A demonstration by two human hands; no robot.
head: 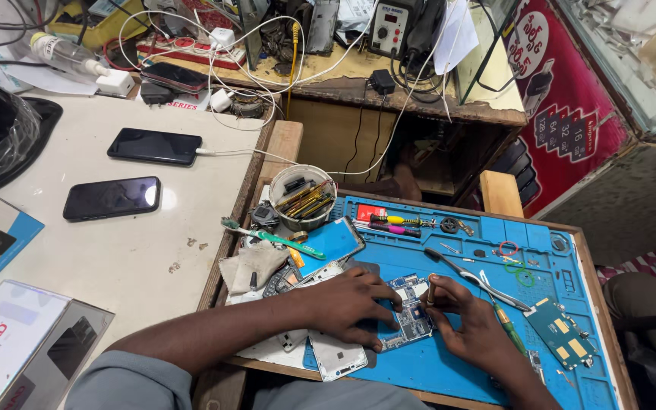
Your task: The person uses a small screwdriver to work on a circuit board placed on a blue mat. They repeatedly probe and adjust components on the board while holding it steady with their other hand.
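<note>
Head view, bench. Landmark: blue work mat (pixel 449 364) covering the wooden bench top. A blue circuit board (pixel 410 307) lies flat near the middle of the mat, toward its near edge. Left hand (pixel 347 304) rests palm down on the mat, just left of the board; fingers (pixel 385 292) spread and pressed onto the board's left edge, pinning it, not closed around it. Right hand (pixel 468 323) sits on the mat just right of the board; thumb and fingers pinched together on a thin upright tool (pixel 430 291) whose tip meets the board's upper right part. Kind of tool: cannot tell, too small. White phone back cover (pixel 335 357) lies at the mat's near left corner, partly under the left forearm. Tweezers (pixel 474 277) lie on the mat right of the right hand; a green circuit board (pixel 563 338) lies farther right, near the mat's right edge. Round tub of small tools (pixel 303 196) stands just off the mat's far left corner; a green toothbrush (pixel 271 237) lies beside it. Two dark phones (pixel 111 197) (pixel 153 146) lie face up on the white counter (pixel 115 258), well left of the mat; the farther one has a white cable plugged in.
</note>
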